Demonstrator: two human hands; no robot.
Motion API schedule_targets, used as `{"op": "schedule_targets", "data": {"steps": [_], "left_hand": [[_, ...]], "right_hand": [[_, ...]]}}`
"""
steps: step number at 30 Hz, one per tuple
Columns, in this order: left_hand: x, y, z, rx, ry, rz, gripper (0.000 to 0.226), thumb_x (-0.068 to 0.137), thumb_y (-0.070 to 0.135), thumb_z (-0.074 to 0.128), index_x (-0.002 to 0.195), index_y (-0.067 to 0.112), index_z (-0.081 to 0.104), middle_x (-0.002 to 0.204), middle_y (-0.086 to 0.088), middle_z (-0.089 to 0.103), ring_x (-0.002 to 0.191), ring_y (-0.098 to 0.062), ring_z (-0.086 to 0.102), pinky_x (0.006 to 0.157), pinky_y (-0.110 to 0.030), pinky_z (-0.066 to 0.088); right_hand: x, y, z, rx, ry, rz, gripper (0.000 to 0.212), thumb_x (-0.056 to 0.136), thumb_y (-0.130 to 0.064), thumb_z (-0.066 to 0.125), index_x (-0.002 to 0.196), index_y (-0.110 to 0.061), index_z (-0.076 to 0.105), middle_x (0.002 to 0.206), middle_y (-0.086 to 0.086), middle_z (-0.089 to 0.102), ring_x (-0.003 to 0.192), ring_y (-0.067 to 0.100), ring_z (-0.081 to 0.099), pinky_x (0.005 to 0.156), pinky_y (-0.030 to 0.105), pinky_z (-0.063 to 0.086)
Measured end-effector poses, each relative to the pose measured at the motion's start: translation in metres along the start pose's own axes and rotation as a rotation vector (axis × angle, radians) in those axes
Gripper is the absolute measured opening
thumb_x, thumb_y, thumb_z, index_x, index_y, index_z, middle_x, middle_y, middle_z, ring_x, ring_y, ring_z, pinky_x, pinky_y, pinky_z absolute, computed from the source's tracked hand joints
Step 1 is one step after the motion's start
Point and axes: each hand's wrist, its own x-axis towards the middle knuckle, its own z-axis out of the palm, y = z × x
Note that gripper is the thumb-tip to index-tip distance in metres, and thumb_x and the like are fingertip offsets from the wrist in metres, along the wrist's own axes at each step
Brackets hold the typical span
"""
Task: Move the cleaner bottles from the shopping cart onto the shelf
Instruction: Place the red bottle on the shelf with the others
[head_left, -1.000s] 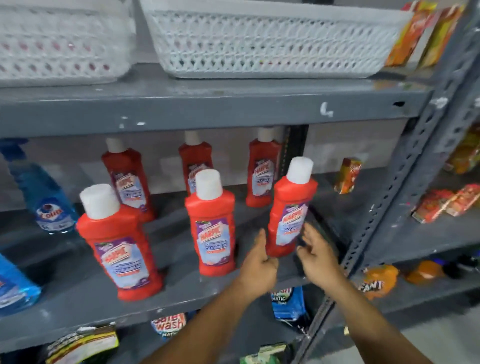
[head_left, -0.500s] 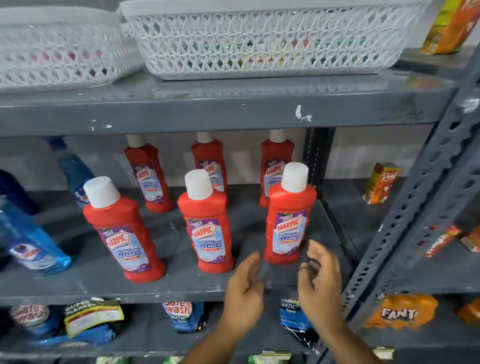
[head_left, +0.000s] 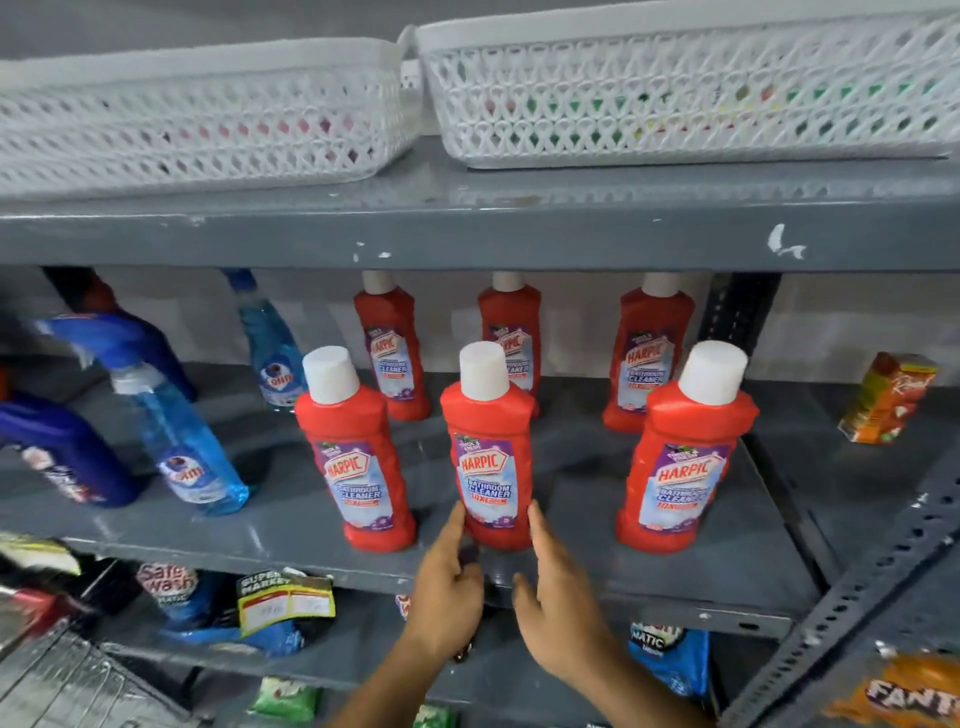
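Six red cleaner bottles are standing upright on the grey shelf (head_left: 597, 525) in two rows of three. The left hand (head_left: 447, 577) and the right hand (head_left: 558, 597) are flanking the base of the middle front bottle (head_left: 488, 452), one on each side. Both hands are showing open, extended fingers; the fingertips are lying at or against the lower sides of that bottle, and whether they are pressing it cannot be determined. Neither hand is closing around anything. The left front bottle (head_left: 356, 452) and the right front bottle (head_left: 685, 452) are standing apart from the hands, as are the three rear bottles (head_left: 511, 338) near the back wall. Blue spray bottles (head_left: 182, 447) are occupying the left end of the same shelf, and two white baskets (head_left: 675, 104) are resting on the level above. The step in hand appears to be squaring or aligning the middle front bottle in its row. A wire edge at lower left is possibly the shopping cart (head_left: 67, 680); its contents are not visible. The next move probably calls for lifting both hands clear without tipping the bottle, then turning to the cart to check for any remaining bottles.
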Motion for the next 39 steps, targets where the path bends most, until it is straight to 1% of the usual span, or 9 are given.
{"op": "schedule_targets", "data": {"steps": [7,10,15,17,20,23,27,32,39], "left_hand": [[0.002,0.007,-0.007,-0.001,-0.055,0.041,0.079,0.064,-0.006,0.035,0.138,0.019,0.038,0.138,0.014,0.047,0.123,0.017,0.041,0.103,-0.004,0.030],[-0.007,0.003,-0.013,0.046,-0.027,0.061,0.073,0.067,-0.002,0.036,0.133,0.030,0.037,0.137,0.016,0.044,0.124,0.016,0.039,0.101,0.000,0.026],[-0.049,-0.025,-0.052,-0.033,0.494,0.179,0.045,0.070,0.006,0.041,0.100,0.026,0.067,0.106,0.011,0.071,0.102,-0.009,0.064,0.092,-0.026,0.049],[-0.042,-0.030,-0.075,0.007,0.563,0.167,0.050,0.072,-0.001,0.042,0.118,0.012,0.058,0.121,0.004,0.063,0.108,-0.005,0.057,0.095,-0.013,0.042],[-0.017,-0.027,-0.105,0.067,0.316,0.045,0.069,0.076,-0.014,0.038,0.139,0.012,0.031,0.133,0.008,0.040,0.119,0.003,0.045,0.086,0.010,0.026],[0.001,-0.027,-0.134,0.104,0.045,0.032,0.076,0.066,0.006,0.035,0.132,0.043,0.026,0.121,0.027,0.049,0.103,0.019,0.052,0.081,0.007,0.032],[0.021,-0.044,-0.172,0.100,-0.108,0.011,0.077,0.063,0.020,0.032,0.131,0.055,0.021,0.122,0.021,0.055,0.106,0.002,0.057,0.088,-0.009,0.038],[0.029,-0.045,-0.195,0.060,-0.250,0.080,0.081,0.064,0.002,0.031,0.130,0.049,0.024,0.115,0.037,0.046,0.102,0.029,0.045,0.088,0.006,0.030],[0.036,-0.048,-0.206,0.144,-0.302,0.112,0.084,0.065,0.001,0.031,0.145,0.022,0.019,0.138,0.009,0.044,0.124,0.000,0.042,0.104,-0.005,0.027]], "right_hand": [[0.004,-0.007,-0.002,0.003,0.055,0.074,0.076,0.074,-0.021,0.045,0.144,-0.025,0.019,0.137,0.009,0.052,0.109,0.036,0.058,0.095,0.037,0.046],[0.002,-0.012,0.001,0.007,0.168,0.037,0.070,0.076,-0.012,0.047,0.142,-0.021,0.027,0.136,0.012,0.050,0.119,0.030,0.052,0.102,0.038,0.042],[-0.017,-0.030,0.032,-0.001,0.132,-0.146,0.060,0.074,-0.002,0.046,0.122,-0.037,0.048,0.118,0.002,0.063,0.109,0.000,0.055,0.095,0.016,0.042],[-0.004,-0.041,0.052,-0.003,0.017,-0.117,0.062,0.079,-0.007,0.043,0.136,-0.032,0.038,0.137,0.001,0.050,0.125,0.007,0.046,0.105,0.022,0.035],[0.019,-0.066,0.084,-0.018,-0.061,-0.022,0.067,0.082,-0.008,0.043,0.143,-0.014,0.018,0.148,0.003,0.030,0.136,0.011,0.030,0.107,0.013,0.018],[0.028,-0.090,0.116,0.005,-0.064,0.077,0.077,0.076,-0.016,0.042,0.145,-0.013,0.008,0.152,0.003,0.026,0.135,0.008,0.028,0.104,0.010,0.016],[0.038,-0.111,0.144,0.021,0.050,0.116,0.078,0.078,0.001,0.050,0.145,-0.018,0.013,0.141,0.001,0.045,0.121,0.005,0.043,0.091,-0.001,0.022],[0.041,-0.126,0.161,-0.061,0.107,0.201,0.081,0.076,0.000,0.050,0.146,-0.018,0.014,0.140,0.004,0.049,0.120,0.023,0.052,0.095,0.023,0.038],[0.044,-0.123,0.160,0.016,0.151,0.199,0.080,0.074,0.006,0.048,0.144,-0.021,0.019,0.133,-0.013,0.039,0.124,0.012,0.045,0.100,0.017,0.030]]}}
